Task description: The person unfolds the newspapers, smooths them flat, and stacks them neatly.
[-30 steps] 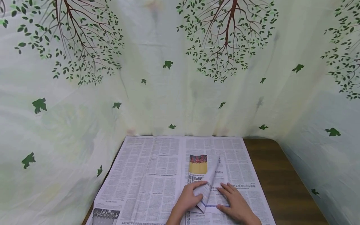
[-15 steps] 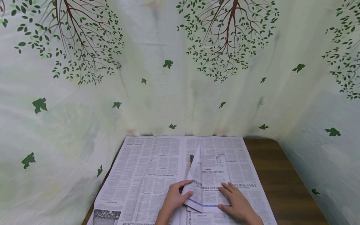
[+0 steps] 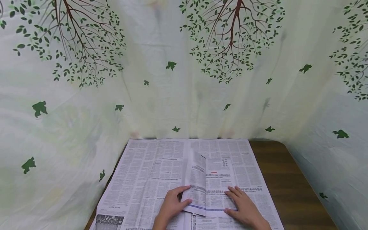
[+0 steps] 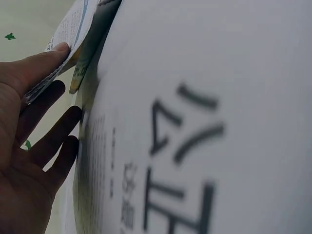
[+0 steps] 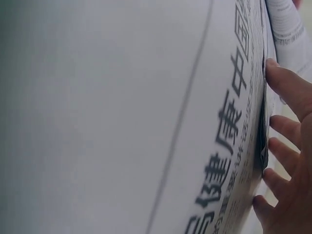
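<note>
A small folded newspaper [image 3: 218, 185] lies over the right half of larger spread sheets. Its left flap [image 3: 196, 185] is lifted and curves up from a crease near the middle. My left hand [image 3: 172, 203] pinches the flap's left edge between thumb and fingers; in the left wrist view, the thumb [image 4: 61, 48] lies on the layered paper [image 4: 78, 24] with fingers behind it. With fingers spread, my right hand [image 3: 242, 206] rests flat on the right side of the folded newspaper. The right wrist view shows those fingertips [image 5: 282, 129] on the paper, the curled flap [image 5: 290, 39] beyond.
Spread newspaper sheets [image 3: 155, 179] cover most of the table, with a dark photo [image 3: 109, 220] printed at the near left. Bare brown wood [image 3: 284, 179] shows along the right. A tree-printed cloth [image 3: 172, 95] hangs behind and on both sides.
My left hand has moved left, turning the flap from right of the colour picture over to the left, so it now covers that picture. The right hand stays nearly in place.
</note>
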`<state>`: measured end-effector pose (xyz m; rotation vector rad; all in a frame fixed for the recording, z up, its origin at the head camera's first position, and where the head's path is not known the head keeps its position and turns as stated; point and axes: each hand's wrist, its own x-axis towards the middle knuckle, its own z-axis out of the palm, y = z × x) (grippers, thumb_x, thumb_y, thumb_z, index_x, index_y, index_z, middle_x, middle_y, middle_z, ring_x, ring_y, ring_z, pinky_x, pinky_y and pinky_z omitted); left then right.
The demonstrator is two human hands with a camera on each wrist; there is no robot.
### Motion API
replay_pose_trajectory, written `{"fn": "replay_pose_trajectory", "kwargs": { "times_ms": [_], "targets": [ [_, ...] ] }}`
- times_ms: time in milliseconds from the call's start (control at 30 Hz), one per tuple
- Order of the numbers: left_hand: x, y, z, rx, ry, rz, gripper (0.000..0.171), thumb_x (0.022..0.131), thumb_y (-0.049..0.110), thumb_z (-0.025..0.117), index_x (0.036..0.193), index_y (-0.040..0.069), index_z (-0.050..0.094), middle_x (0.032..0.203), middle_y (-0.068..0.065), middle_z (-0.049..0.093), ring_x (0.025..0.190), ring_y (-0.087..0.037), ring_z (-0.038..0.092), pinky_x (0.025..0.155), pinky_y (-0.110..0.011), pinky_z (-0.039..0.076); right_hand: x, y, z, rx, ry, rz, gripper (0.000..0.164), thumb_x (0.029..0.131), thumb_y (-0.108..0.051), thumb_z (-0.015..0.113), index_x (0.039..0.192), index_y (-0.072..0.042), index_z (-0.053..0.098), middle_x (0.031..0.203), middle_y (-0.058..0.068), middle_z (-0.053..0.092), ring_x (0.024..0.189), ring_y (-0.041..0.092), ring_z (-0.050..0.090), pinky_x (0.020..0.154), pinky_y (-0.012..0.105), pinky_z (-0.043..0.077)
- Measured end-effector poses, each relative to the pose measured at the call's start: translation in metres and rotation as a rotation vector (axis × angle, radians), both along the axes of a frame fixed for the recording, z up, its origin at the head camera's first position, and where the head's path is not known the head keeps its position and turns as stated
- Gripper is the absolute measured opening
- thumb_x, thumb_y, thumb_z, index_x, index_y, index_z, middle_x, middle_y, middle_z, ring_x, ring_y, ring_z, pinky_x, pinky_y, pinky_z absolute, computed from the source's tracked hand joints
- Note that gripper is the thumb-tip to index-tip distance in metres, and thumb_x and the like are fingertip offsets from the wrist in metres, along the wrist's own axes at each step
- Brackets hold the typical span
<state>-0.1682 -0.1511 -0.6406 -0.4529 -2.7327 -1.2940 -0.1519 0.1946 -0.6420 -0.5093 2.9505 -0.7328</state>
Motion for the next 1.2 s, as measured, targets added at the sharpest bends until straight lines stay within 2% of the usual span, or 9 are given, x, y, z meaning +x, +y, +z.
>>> {"fn": "replay_pose_trajectory", "kwargs": {
  "times_ms": [200, 467, 667, 800, 900, 1100, 1200],
  "targets": [
    [0.000, -0.013, -0.001, -0.034, 0.025, 0.039, 0.053, 0.082, 0.038, 0.087, 0.131, 0.022, 0.072, 0.127, 0.000, 0.074, 0.121, -0.026, 0.069, 0.102, -0.042, 0.054, -0.002, 0.006, -0.001, 0.009, 0.018, -0.002, 0.079, 0.084, -0.065, 0.073, 0.144, -0.013, 0.060, 0.156, 0.012, 0.051, 0.148, 0.045, 0.039, 0.115, 0.064, 0.035],
    [0.000, -0.026, -0.003, -0.032, 0.051, 0.042, 0.053, 0.081, 0.036, 0.088, 0.129, 0.020, 0.073, 0.125, 0.000, 0.075, 0.118, -0.025, 0.070, 0.101, -0.042, 0.055, -0.005, 0.013, -0.002, -0.001, 0.016, -0.013, 0.081, 0.082, -0.066, 0.074, 0.143, -0.013, 0.061, 0.156, 0.012, 0.050, 0.148, 0.045, 0.039, 0.113, 0.065, 0.037],
    [0.000, -0.038, -0.002, -0.056, 0.020, 0.078, 0.054, 0.080, 0.035, 0.088, 0.130, 0.022, 0.072, 0.128, -0.001, 0.073, 0.121, -0.025, 0.068, 0.103, -0.043, 0.053, -0.006, 0.013, -0.002, -0.009, 0.015, -0.019, 0.083, 0.082, -0.066, 0.075, 0.143, -0.011, 0.060, 0.156, 0.013, 0.050, 0.148, 0.046, 0.038, 0.114, 0.065, 0.036],
    [0.000, -0.046, -0.001, -0.059, 0.029, 0.100, 0.054, 0.079, 0.034, 0.089, 0.129, 0.022, 0.073, 0.127, -0.003, 0.074, 0.120, -0.028, 0.069, 0.102, -0.045, 0.053, -0.006, 0.012, -0.001, 0.002, -0.006, -0.043, 0.087, 0.079, -0.067, 0.076, 0.144, -0.012, 0.059, 0.157, 0.013, 0.048, 0.149, 0.044, 0.037, 0.115, 0.065, 0.035],
    [0.000, -0.052, -0.002, -0.065, 0.028, 0.112, 0.054, 0.080, 0.034, 0.089, 0.129, 0.021, 0.073, 0.126, -0.004, 0.074, 0.116, -0.027, 0.071, 0.098, -0.043, 0.056, -0.007, 0.011, -0.001, 0.010, -0.019, -0.066, 0.088, 0.077, -0.067, 0.078, 0.144, -0.013, 0.059, 0.158, 0.012, 0.048, 0.150, 0.043, 0.036, 0.115, 0.064, 0.035],
    [0.000, -0.062, -0.003, -0.074, -0.024, 0.136, 0.054, 0.081, 0.031, 0.088, 0.131, 0.019, 0.072, 0.127, -0.007, 0.074, 0.110, -0.025, 0.072, 0.091, -0.038, 0.059, -0.006, 0.012, -0.001, 0.000, -0.011, -0.091, 0.092, 0.076, -0.070, 0.078, 0.144, -0.011, 0.058, 0.159, 0.013, 0.047, 0.150, 0.043, 0.036, 0.114, 0.064, 0.036],
    [0.001, -0.064, -0.002, -0.072, -0.033, 0.147, 0.054, 0.081, 0.029, 0.088, 0.131, 0.019, 0.072, 0.128, -0.008, 0.073, 0.112, -0.025, 0.072, 0.092, -0.039, 0.058, -0.007, 0.013, -0.002, -0.006, -0.009, -0.097, 0.094, 0.076, -0.072, 0.076, 0.145, -0.011, 0.058, 0.159, 0.013, 0.046, 0.150, 0.043, 0.035, 0.115, 0.064, 0.035]
  ]
}}
